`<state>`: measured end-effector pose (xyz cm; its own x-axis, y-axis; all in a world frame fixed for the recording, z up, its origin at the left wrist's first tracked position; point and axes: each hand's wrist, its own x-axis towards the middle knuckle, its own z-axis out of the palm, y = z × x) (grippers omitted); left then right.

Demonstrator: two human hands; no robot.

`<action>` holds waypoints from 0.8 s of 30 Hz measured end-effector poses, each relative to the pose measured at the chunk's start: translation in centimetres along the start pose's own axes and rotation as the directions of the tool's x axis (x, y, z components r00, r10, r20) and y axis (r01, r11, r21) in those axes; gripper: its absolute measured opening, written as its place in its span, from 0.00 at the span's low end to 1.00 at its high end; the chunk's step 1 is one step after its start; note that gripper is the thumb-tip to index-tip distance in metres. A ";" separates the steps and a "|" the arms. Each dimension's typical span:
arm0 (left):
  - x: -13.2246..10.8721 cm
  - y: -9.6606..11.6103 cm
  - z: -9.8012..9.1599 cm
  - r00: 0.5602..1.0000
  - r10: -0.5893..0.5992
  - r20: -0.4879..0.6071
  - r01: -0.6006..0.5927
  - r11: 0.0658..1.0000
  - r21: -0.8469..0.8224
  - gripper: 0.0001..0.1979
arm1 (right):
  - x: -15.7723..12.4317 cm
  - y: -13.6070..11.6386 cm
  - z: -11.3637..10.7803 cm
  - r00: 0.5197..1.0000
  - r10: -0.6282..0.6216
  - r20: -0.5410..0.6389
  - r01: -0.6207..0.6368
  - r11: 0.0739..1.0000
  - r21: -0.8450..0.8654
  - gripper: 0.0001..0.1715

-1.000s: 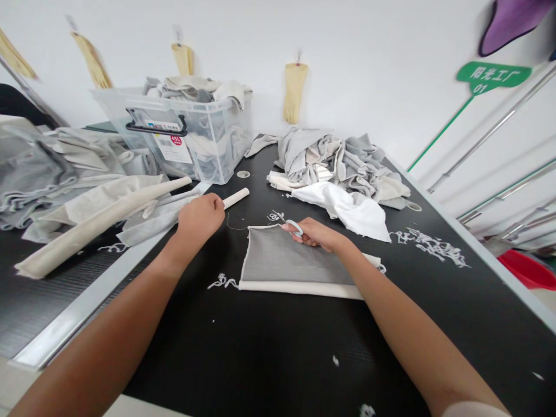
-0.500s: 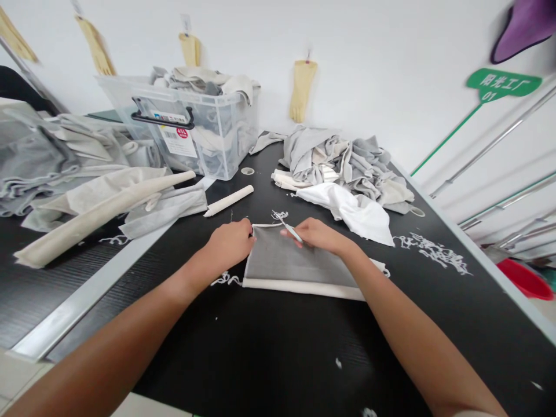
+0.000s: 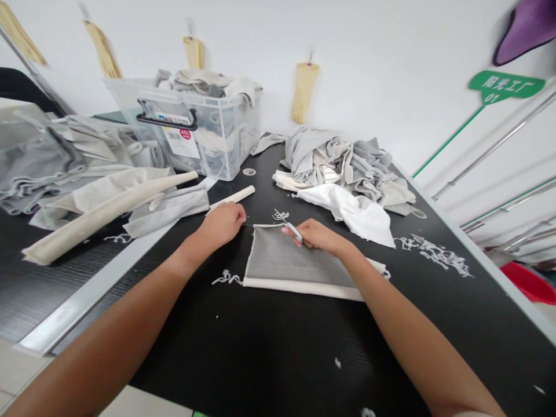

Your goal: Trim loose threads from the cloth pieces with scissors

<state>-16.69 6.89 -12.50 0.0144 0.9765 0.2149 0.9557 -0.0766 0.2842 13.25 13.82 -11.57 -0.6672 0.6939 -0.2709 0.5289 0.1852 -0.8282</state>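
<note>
A flat grey cloth piece with off-white edges (image 3: 295, 259) lies on the black table before me. Off its upper left corner, my left hand (image 3: 223, 222) is closed in a pinch on a thin thread (image 3: 248, 225) that runs to that corner. My right hand (image 3: 319, 234) rests over the cloth's upper edge, its fingers wrapped round small scissors (image 3: 296, 233) with a light handle. Their blades point up and left, towards a little clump of white thread scraps (image 3: 280, 215) just beyond the cloth. More loose threads (image 3: 226, 278) lie at the lower left corner.
A clear plastic bin (image 3: 226, 136) full of cloth stands at the back left. Grey cloths (image 3: 78, 145) are stacked at left, near an off-white roll (image 3: 113, 214). A heap of grey and white cloth (image 3: 343, 165) sits back right, with thread scraps (image 3: 434, 255) beside it.
My left hand has moved up and left, off the cloth's corner, drawing the thread out. The scissors have turned a little in my right hand, which stays almost in place.
</note>
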 end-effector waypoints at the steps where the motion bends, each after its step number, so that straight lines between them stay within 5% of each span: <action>1: 0.1 -0.3 -0.1 0.999 0.031 0.018 -0.031 0.999 -0.021 0.10 | 0.0 0.0 0.1 1.000 -0.007 -0.004 0.007 1.000 -0.001 0.40; 13: 0.5 -1.3 0.5 0.982 0.154 0.107 -0.136 0.978 -0.159 0.07 | 0.2 -0.6 1.3 0.999 -0.019 -0.030 0.017 0.998 -0.066 0.40; 24: 0.5 -0.9 -0.2 0.990 0.088 0.110 -0.064 0.977 -0.203 0.08 | 0.1 -1.7 2.9 0.999 -0.042 0.010 0.042 0.997 0.061 0.39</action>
<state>-17.64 7.39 -12.46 0.1307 0.9822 0.1346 0.8734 -0.1783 0.4532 10.75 11.58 -11.56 -0.6942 0.6783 -0.2407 0.4680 0.1714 -0.8670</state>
